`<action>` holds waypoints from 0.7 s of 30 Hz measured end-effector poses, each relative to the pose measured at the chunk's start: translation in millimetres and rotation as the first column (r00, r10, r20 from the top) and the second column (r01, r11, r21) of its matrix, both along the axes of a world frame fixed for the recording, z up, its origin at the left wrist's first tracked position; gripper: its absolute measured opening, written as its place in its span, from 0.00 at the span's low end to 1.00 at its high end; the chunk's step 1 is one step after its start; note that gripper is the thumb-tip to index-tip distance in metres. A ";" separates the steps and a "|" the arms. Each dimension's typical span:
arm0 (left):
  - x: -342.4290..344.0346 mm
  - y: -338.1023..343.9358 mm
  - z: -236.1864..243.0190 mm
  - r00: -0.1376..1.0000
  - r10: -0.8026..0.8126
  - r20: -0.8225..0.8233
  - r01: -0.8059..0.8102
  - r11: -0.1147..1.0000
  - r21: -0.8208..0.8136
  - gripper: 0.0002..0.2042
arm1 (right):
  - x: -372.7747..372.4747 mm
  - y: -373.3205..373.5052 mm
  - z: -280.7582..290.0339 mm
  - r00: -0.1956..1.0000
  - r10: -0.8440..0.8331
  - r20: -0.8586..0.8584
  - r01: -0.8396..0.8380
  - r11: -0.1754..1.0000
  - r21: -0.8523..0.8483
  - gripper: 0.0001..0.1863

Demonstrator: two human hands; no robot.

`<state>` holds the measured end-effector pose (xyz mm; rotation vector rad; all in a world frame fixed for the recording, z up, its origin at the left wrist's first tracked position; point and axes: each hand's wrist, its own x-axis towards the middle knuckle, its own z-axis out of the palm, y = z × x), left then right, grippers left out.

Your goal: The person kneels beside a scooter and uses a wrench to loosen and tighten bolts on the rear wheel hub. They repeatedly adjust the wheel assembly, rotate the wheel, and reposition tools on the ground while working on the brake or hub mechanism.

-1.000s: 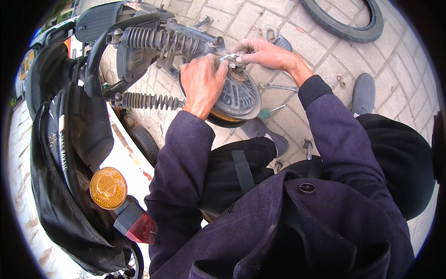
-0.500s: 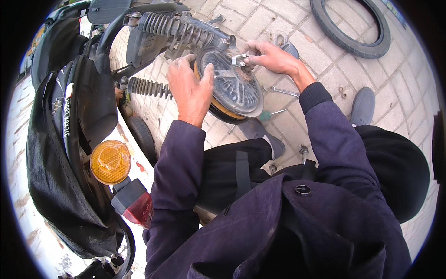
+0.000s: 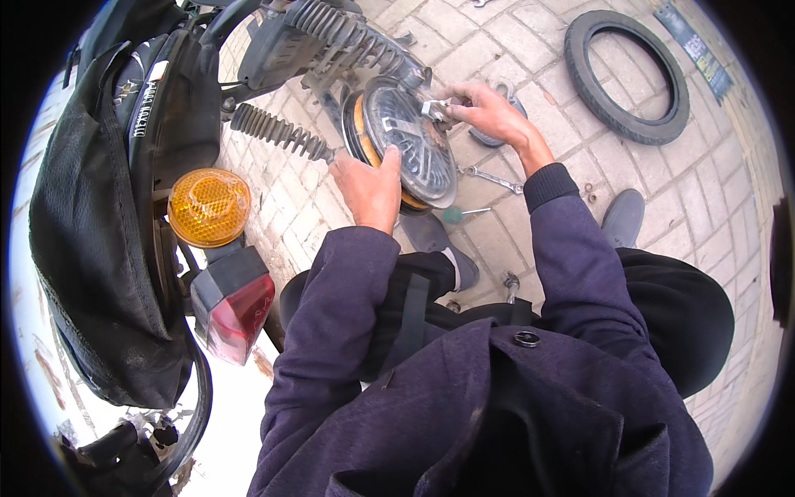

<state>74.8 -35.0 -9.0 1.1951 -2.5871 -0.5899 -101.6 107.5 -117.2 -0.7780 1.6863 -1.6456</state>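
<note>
A round wheel hub [image 3: 414,157] with a clear, spoke-patterned cover and an orange ring round its side stands tilted before me. My left hand [image 3: 367,189] is curled at the hub's near left edge, thumb against the cover. Its fingertips sit beside the lower end of a coil-spring shock absorber [image 3: 277,132] and are partly hidden. At the axle end, my right hand [image 3: 489,112] pinches a small shiny metal piece [image 3: 433,109], perhaps an axle fitting, against the hub. A second shock absorber [image 3: 348,37] reaches down to the hub from the upper left.
The bike's black seat [image 3: 99,240], amber reflector [image 3: 209,207] and red tail light [image 3: 236,311] crowd the left. On the paving lie a tyre [image 3: 577,79], a spanner [image 3: 494,180], a green-handled screwdriver [image 3: 454,215] and small nuts [image 3: 590,195]. My shoes stand near the hub.
My left hand has come down from the hub's upper left side to its near edge, beside the shock absorber's end. The right hand stays at the axle; the whole view has shifted.
</note>
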 end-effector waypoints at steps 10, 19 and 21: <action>-19.1 -4.9 6.5 0.976 0.102 -0.193 -0.048 0.963 0.265 0.31 | -4.2 -4.5 -5.1 1.000 0.013 -0.021 -0.011 0.999 0.053 0.15; -12.7 -1.7 13.5 0.961 0.107 -0.255 -0.006 0.931 0.366 0.28 | 4.2 -9.0 -9.8 0.995 -0.094 0.028 0.095 0.995 -0.029 0.12; -14.0 -1.4 12.4 0.966 0.093 -0.241 -0.005 0.939 0.344 0.26 | 5.1 -9.4 -9.6 0.990 -0.108 0.089 0.105 0.994 0.036 0.12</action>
